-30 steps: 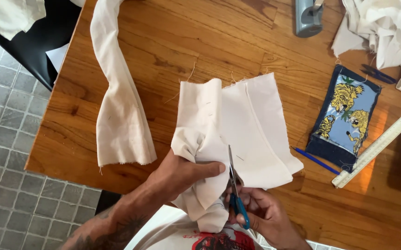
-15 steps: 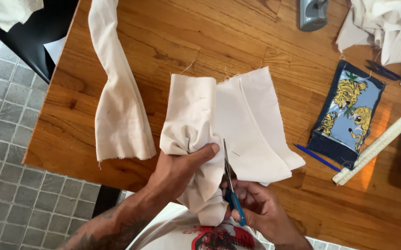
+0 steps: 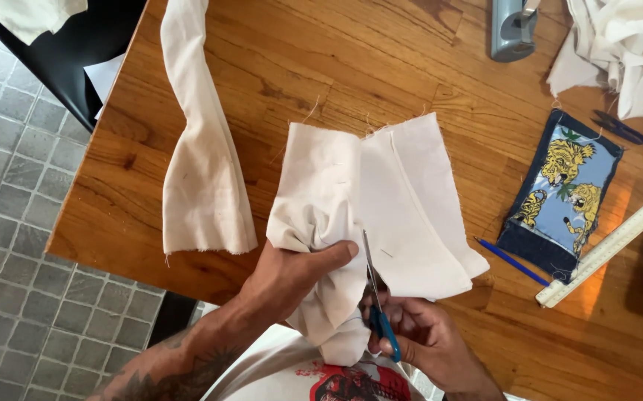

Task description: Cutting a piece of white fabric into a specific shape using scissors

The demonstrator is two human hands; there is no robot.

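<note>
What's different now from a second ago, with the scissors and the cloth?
The scissors in the right hand have advanced slightly up the cream cloth. The left hand keeps its bunched grip. The loose strip, tiger patch and ruler lie unchanged.

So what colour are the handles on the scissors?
Blue. The scissors sit in the right hand, cutting the cream cloth; the head view shows it.

we see cream cloth (image 3: 381, 200) at centre, scissors (image 3: 378, 304) with blue handles below it, a blue patch (image 3: 565, 194) with yellow tigers at right, a warm brown wooden table (image 3: 321, 67), grey floor tiles (image 3: 10, 223) at left.
</note>
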